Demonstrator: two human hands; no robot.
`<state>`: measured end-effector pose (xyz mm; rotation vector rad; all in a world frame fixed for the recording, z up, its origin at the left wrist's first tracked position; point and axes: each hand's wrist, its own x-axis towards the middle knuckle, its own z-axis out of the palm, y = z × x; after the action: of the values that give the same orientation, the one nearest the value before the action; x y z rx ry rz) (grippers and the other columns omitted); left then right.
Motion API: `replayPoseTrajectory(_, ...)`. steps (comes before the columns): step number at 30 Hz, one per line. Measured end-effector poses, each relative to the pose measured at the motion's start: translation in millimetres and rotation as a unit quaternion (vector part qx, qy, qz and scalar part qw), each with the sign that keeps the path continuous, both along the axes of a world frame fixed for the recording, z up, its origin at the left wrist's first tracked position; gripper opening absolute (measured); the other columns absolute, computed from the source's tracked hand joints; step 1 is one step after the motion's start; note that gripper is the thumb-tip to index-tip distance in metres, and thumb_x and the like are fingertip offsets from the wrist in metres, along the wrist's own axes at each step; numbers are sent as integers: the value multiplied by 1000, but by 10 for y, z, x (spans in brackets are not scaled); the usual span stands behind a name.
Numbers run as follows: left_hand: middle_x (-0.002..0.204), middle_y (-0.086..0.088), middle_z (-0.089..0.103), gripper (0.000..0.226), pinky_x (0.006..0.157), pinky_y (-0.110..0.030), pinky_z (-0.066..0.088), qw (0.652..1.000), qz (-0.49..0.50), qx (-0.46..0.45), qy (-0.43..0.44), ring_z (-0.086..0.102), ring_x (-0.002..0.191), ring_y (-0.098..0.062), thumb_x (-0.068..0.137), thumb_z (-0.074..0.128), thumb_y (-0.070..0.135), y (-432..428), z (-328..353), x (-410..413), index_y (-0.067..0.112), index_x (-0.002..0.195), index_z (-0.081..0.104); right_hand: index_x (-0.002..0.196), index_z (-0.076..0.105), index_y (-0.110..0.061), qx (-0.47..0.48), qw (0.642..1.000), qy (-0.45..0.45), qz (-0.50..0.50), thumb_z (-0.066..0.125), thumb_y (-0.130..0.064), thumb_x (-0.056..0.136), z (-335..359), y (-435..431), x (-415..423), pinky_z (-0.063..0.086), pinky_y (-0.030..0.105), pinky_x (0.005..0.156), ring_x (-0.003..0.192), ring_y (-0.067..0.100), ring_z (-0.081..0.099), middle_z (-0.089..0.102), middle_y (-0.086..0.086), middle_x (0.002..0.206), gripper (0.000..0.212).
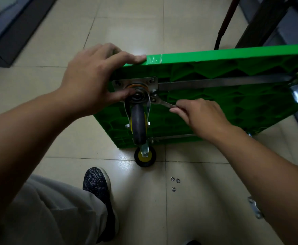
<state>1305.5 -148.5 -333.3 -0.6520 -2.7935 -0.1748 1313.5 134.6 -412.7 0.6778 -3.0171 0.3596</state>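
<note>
Green plastic platform (215,106) is standing on its long edge on the tiled floor (127,23), ribbed underside facing the person. The left hand (91,80) is gripping its top corner, fingers curled over the edge, thumb against the caster (138,124). The right hand (201,117) is pinching the wrench (161,102), whose long axis is slanting up-left, head at the lower corner of the mounting plate (120,84). Three washers (175,180) are lying on open floor nearby.

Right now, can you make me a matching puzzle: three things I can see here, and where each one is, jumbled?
1 slim metal wrench
2 three small metal washers
3 green plastic cart platform
A loose on the floor tiles
B tipped on edge, gripped by the left hand
C held in the right hand
Pairs: 1-C, 2-A, 3-B
</note>
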Motion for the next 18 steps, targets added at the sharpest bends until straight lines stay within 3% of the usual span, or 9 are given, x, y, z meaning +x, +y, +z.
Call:
replayPoseTrajectory(4,122,-11,59,66,78,-36,34,1000,-9,2,5,53,104,-32,84,65,52,18,-6,19,35,145,48,94,67,-22,87,994,51,-31,47,-57,99,488,-79,14,30,32,63,70,30,57,60,5,76,41)
replayPoseTrajectory(7,121,-10,59,66,79,-37,33,1000,-9,13,-3,54,105,-33,82,68,50,30,10,10,37,144,50,100,67,-17,146,985,82,-31,55,-55,97,809,-208,-42,33,34,65,88,36,66,68,11,90,40)
replayPoseTrajectory(12,122,-10,59,66,79,-35,31,1000,-10,15,-5,54,105,-32,81,66,52,40,23,20,38,143,50,100,64,-18,181,977,117,5,56,-47,99,862,-298,22,30,33,60,85,34,67,69,8,90,30)
replayPoseTrajectory(15,122,-10,60,67,79,-35,32,1000,-16,18,-10,54,105,-32,81,65,52,32,32,52,38,145,50,91,65,-19,73,987,146,-7,63,-44,96,627,-6,65,30,31,59,76,32,66,70,6,82,26)
replayPoseTrajectory(17,122,-8,60,67,79,-34,33,1000,-16,17,-9,55,104,-30,82,65,52,14,30,63,38,145,49,89,67,-21,-101,990,68,-71,65,-41,96,371,231,146,40,32,58,71,24,63,67,1,77,21)
replayPoseTrajectory(18,122,-8,60,67,79,-35,34,1000,-17,15,-8,55,104,-30,82,65,52,11,29,65,38,146,49,89,68,-21,-216,971,11,-102,65,-34,97,235,295,205,46,33,60,70,19,63,67,0,76,16)
